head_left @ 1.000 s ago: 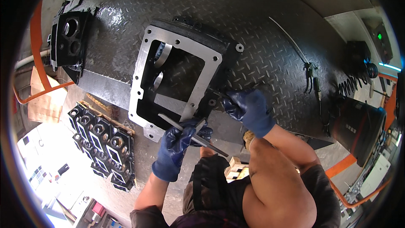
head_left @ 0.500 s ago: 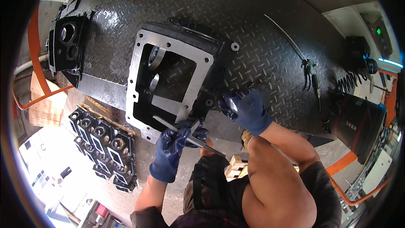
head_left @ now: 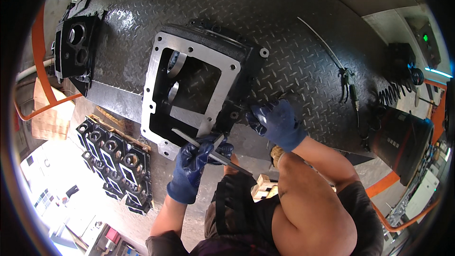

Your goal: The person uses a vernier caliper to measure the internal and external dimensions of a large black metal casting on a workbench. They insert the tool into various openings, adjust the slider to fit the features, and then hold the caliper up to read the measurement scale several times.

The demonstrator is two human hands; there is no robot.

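Observation:
A black cast housing with a grey machined rectangular flange (head_left: 156, 71) lies on the dark tread-plate bench (head_left: 284, 28); gears show inside its opening. My left hand (head_left: 192, 168), in a blue glove, grips a long flat metal tool (head_left: 208, 151) whose tip rests at the flange's near edge. In a matching blue glove, my right hand (head_left: 277, 123) presses on the housing's near right corner, fingers curled against the casting.
A second black casting (head_left: 73, 47) sits at the bench's far left. Several stacked black castings (head_left: 116, 163) lie on the floor at left, beside a wooden block (head_left: 50, 118). An air tool with hose (head_left: 348, 83) lies right; orange rails ring the bench.
The view has shifted a little. My left hand has slid the flat tool slightly along the flange's near edge; my right hand stays on the housing corner.

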